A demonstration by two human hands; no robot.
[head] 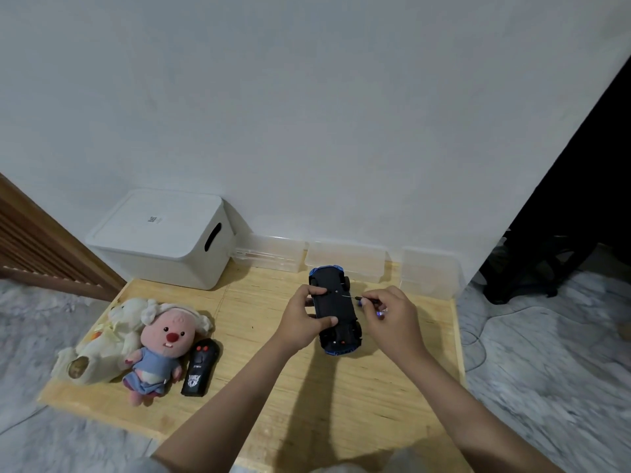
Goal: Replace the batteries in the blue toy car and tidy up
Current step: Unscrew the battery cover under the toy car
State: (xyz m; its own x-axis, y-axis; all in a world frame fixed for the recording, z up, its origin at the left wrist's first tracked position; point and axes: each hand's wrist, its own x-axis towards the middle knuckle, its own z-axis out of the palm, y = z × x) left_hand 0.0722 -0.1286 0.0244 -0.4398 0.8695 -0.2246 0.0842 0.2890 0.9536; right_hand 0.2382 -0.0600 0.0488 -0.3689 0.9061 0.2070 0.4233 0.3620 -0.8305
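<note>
Your blue toy car (pixel 336 310) lies belly-up on the wooden worktop (pixel 273 387), directly ahead of you, its long axis running away from you toward the wall and leaning slightly to the left at the far end. Your left hand (pixel 305 319) grips it from the left flank, fingers curled over the dark underside near its middle and far end. Your right hand (pixel 389 314) pinches a thin screwdriver (pixel 353 297) that lies almost crosswise to the car, its tip reaching in from the right to a small bright screw point (pixel 336 291) on the far half of the chassis. So the work comes in from the right side; the turning falls to your right hand while the left braces. I'd judge the cover is not yet off.
</note>
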